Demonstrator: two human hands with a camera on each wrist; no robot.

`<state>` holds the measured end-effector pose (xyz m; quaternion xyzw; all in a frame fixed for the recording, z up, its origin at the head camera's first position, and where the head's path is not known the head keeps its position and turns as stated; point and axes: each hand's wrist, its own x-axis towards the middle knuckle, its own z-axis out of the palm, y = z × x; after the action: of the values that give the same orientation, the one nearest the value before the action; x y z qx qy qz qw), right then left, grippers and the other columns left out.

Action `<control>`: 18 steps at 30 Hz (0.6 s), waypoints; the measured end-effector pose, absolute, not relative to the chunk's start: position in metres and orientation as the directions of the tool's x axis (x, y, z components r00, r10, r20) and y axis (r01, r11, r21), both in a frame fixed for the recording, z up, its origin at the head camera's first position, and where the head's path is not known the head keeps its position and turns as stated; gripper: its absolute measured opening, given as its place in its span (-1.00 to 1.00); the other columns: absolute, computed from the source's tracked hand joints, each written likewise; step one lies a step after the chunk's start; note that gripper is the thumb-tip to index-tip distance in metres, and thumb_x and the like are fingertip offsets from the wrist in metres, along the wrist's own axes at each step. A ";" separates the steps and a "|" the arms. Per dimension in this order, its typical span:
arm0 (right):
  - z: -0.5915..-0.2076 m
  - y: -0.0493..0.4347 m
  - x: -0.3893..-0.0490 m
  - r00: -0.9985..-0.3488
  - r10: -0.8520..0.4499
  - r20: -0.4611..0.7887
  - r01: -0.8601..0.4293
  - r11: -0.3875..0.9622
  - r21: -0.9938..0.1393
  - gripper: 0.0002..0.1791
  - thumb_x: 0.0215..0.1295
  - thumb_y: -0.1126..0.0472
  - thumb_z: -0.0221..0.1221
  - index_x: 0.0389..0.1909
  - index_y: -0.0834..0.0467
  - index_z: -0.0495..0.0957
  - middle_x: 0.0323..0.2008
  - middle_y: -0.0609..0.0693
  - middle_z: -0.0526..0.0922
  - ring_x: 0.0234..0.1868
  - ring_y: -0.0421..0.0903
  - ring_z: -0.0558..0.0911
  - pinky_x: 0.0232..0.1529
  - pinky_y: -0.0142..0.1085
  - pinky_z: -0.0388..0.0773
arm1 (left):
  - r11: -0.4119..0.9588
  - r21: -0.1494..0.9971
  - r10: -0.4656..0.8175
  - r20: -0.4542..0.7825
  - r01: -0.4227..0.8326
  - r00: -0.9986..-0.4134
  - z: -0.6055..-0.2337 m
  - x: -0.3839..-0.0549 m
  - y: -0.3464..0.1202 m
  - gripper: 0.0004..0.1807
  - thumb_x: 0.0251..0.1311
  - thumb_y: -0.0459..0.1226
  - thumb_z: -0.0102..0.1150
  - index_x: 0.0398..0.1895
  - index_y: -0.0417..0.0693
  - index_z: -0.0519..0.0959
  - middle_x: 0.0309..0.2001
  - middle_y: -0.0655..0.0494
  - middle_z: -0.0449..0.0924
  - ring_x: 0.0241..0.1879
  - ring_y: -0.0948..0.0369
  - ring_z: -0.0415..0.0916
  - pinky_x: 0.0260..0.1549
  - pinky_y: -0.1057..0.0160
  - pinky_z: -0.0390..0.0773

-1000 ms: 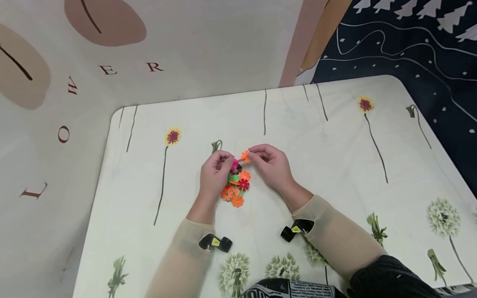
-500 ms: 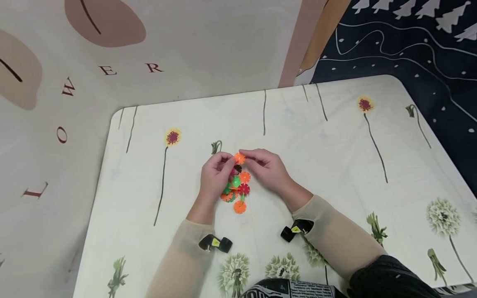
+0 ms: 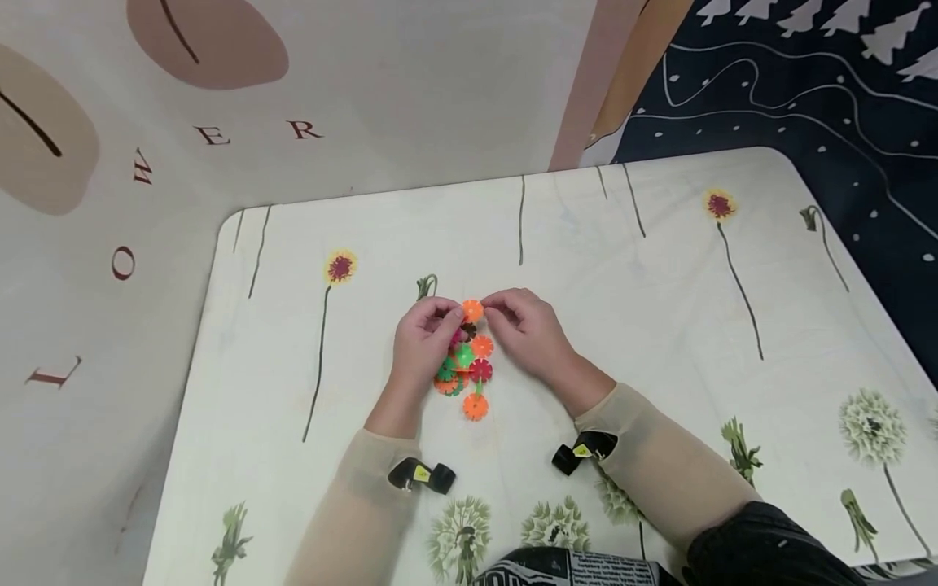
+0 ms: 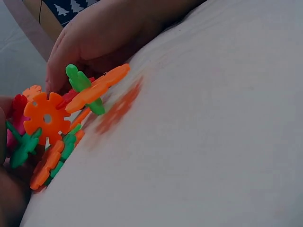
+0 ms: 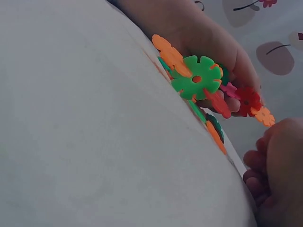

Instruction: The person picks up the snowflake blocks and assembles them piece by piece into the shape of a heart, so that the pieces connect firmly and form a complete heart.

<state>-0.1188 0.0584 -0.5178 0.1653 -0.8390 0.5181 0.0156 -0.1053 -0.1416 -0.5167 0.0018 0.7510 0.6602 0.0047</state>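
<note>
Several notched plastic discs, joined into a cluster, lie between the two hands, in orange, green, red, pink and dark brown. My left hand (image 3: 423,342) pinches the upper left part of the cluster in the head view, near a pink disc (image 5: 230,90). At the top sits an orange disc (image 3: 472,310), its right edge pinched by the fingertips of my right hand (image 3: 532,332). Lower down hang a green disc (image 3: 465,355), a red disc (image 3: 479,370) and another orange disc (image 3: 475,407). The left fingers hide part of the cluster.
A white tabletop (image 3: 630,309) printed with flowers and stems spreads under the hands. Behind it and to the left stands a pale wall (image 3: 410,89) with printed letters. Dark patterned cloth (image 3: 791,98) is at the right. Each forearm wears a black wrist camera (image 3: 584,452).
The right hand has moved a little left, bringing the top orange disc closer to the left fingers. The lower discs have shifted, the bottom orange one slightly down and right.
</note>
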 end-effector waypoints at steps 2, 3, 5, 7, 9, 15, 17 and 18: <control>-0.518 0.059 -0.120 -0.926 -0.299 0.232 -0.353 0.465 -0.812 -0.82 0.46 0.21 0.31 -0.05 0.19 0.76 -0.04 0.01 0.74 0.01 -0.03 0.61 0.09 -0.13 0.60 | 0.103 0.994 -0.003 -0.026 -0.026 -1.000 -0.517 -0.105 -0.142 -0.89 0.51 -0.28 0.26 -0.12 -0.16 0.67 -0.29 -0.09 0.69 -0.44 0.16 0.67 -0.40 0.31 0.72; -0.518 0.058 -0.120 -0.915 -0.322 0.245 -0.382 0.485 -0.787 -0.84 0.44 0.21 0.34 -0.09 0.20 0.76 -0.04 0.03 0.73 0.03 0.00 0.60 0.12 -0.10 0.58 | 0.094 0.995 -0.007 -0.035 -0.035 -0.999 -0.517 -0.105 -0.142 -0.89 0.51 -0.28 0.25 -0.12 -0.16 0.66 -0.31 -0.11 0.68 -0.45 0.17 0.66 -0.40 0.32 0.72; -0.519 0.058 -0.121 -0.899 -0.357 0.255 -0.417 0.514 -0.750 -0.86 0.40 0.19 0.41 -0.15 0.19 0.77 -0.01 0.06 0.72 0.08 0.05 0.59 0.17 -0.07 0.57 | 0.076 0.996 -0.016 -0.053 -0.054 -0.998 -0.516 -0.105 -0.142 -0.89 0.53 -0.28 0.23 -0.12 -0.16 0.65 -0.34 -0.13 0.67 -0.47 0.19 0.65 -0.42 0.32 0.71; -0.519 0.058 -0.121 -0.894 -0.373 0.247 -0.424 0.533 -0.732 -0.84 0.36 0.15 0.46 -0.20 0.17 0.79 0.01 0.06 0.69 0.11 0.06 0.58 0.20 -0.06 0.56 | 0.067 0.996 -0.025 -0.061 -0.062 -0.998 -0.515 -0.106 -0.141 -0.88 0.54 -0.27 0.21 -0.13 -0.17 0.63 -0.35 -0.14 0.66 -0.49 0.20 0.63 -0.42 0.34 0.71; -0.519 0.058 -0.121 -0.893 -0.388 0.229 -0.422 0.546 -0.724 -0.82 0.31 0.12 0.50 -0.22 0.14 0.79 0.04 0.06 0.67 0.13 0.07 0.56 0.21 -0.05 0.54 | 0.063 0.996 -0.032 -0.066 -0.068 -0.997 -0.515 -0.106 -0.141 -0.87 0.55 -0.26 0.19 -0.14 -0.17 0.61 -0.36 -0.14 0.66 -0.49 0.22 0.63 -0.42 0.35 0.71; -0.518 0.059 -0.119 -0.876 -0.447 0.179 -0.431 0.562 -0.706 -0.74 0.15 0.07 0.59 -0.22 0.08 0.80 0.11 0.06 0.62 0.19 0.12 0.47 0.24 -0.03 0.49 | 0.039 0.998 -0.038 -0.055 -0.057 -0.998 -0.515 -0.105 -0.141 -0.86 0.54 -0.28 0.17 -0.17 -0.19 0.59 -0.37 -0.10 0.64 -0.50 0.22 0.64 -0.43 0.36 0.71; -0.517 0.059 -0.119 -0.873 -0.455 0.174 -0.434 0.564 -0.703 -0.73 0.13 0.09 0.61 -0.21 0.09 0.80 0.12 0.07 0.61 0.19 0.12 0.46 0.25 -0.02 0.48 | 0.038 0.998 -0.036 -0.048 -0.050 -0.998 -0.514 -0.105 -0.141 -0.87 0.54 -0.29 0.16 -0.17 -0.19 0.59 -0.39 -0.09 0.64 -0.50 0.21 0.65 -0.43 0.36 0.71; -0.517 0.060 -0.120 -0.872 -0.457 0.174 -0.435 0.563 -0.702 -0.73 0.12 0.10 0.61 -0.21 0.10 0.80 0.12 0.07 0.61 0.19 0.13 0.46 0.25 -0.02 0.48 | 0.038 0.998 -0.036 -0.047 -0.048 -0.998 -0.514 -0.106 -0.140 -0.87 0.54 -0.28 0.16 -0.17 -0.19 0.59 -0.40 -0.09 0.65 -0.50 0.21 0.65 -0.43 0.35 0.71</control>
<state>-0.1196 0.0595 -0.5170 0.2522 -0.8840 0.3933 -0.0136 -0.1056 -0.1404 -0.5141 -0.0292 0.7206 0.6928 0.0046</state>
